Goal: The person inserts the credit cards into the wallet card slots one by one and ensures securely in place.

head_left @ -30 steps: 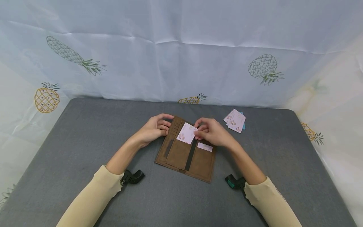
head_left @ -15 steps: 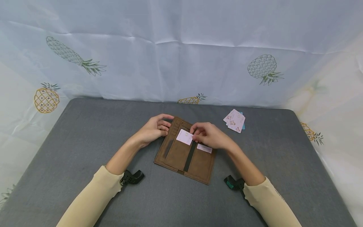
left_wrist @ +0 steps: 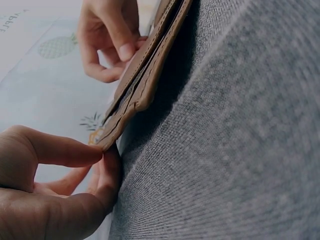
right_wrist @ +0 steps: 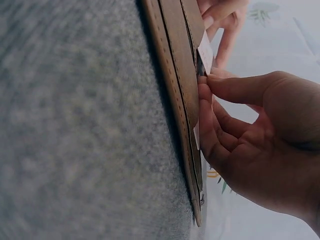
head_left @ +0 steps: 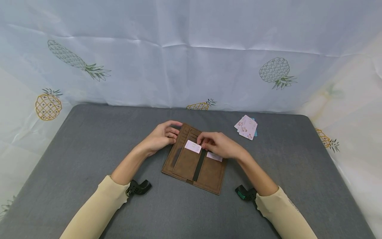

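A brown wallet (head_left: 194, 159) was laid open and flat on the grey table (head_left: 74, 149), and a pale pink card (head_left: 192, 146) was seen pushed most of the way into a pocket of its left half. Only a narrow strip of the card was left above the pocket edge, so the insertion was judged to be nearly finished; a last push seemed to be needed. A second card (head_left: 214, 156) was already seated in the other half, just below the right hand (head_left: 219, 145). A small fan of cards (head_left: 247, 127) lay well apart, beyond that hand, so more cards were probably left to be placed.

The pink card was pinched at its upper corner by the thumb and fingertips of the right hand. The far left edge of the wallet was gripped by the left hand (head_left: 162, 135), with curled fingers over it and the thumb beneath, as was shown in the left wrist view.

The wallet looked like matte, suede-like leather, with stitched borders, thin layered flaps and a dark strip along the middle fold. The cards were thin, stiff, smooth rectangles with rounded corners. The table was covered by a coarse woven fabric. Behind it a creased light sheet (head_left: 191, 49) printed with pineapples was hung.
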### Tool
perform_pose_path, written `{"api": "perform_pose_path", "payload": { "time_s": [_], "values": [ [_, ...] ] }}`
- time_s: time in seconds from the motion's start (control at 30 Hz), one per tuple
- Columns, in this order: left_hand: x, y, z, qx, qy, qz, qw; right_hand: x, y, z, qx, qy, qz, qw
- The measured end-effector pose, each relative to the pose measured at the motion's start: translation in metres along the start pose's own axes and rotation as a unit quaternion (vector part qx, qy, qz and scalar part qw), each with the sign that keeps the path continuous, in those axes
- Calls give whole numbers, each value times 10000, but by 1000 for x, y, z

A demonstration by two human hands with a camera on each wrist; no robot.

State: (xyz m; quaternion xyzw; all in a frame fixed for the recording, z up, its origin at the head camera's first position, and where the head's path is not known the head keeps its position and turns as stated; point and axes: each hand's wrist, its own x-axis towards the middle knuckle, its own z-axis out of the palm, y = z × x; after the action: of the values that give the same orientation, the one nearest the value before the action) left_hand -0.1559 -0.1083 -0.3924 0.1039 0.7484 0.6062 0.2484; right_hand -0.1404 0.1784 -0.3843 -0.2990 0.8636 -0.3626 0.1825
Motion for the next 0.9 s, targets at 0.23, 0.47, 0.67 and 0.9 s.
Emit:
{"api": "perform_pose_path", "payload": {
  "time_s": [0.23, 0.47, 0.67, 0.9],
  "values": [
    [-1, 0, 1, -9, -36, -11, 10000, 0, 1, 0, -155, -228, -177, 9995],
    [-1, -1, 1, 9, -38, -10, 10000, -2, 0, -2, -193, -463, -187, 9986],
    [-1, -1, 1, -6, -39, -32, 10000, -2, 0, -3, -118, -576, -218, 9980],
    [0, -1, 1, 85, -20, -14, 10000, -3, -1, -7, 306, -634, -75, 9975]
  ]
}}
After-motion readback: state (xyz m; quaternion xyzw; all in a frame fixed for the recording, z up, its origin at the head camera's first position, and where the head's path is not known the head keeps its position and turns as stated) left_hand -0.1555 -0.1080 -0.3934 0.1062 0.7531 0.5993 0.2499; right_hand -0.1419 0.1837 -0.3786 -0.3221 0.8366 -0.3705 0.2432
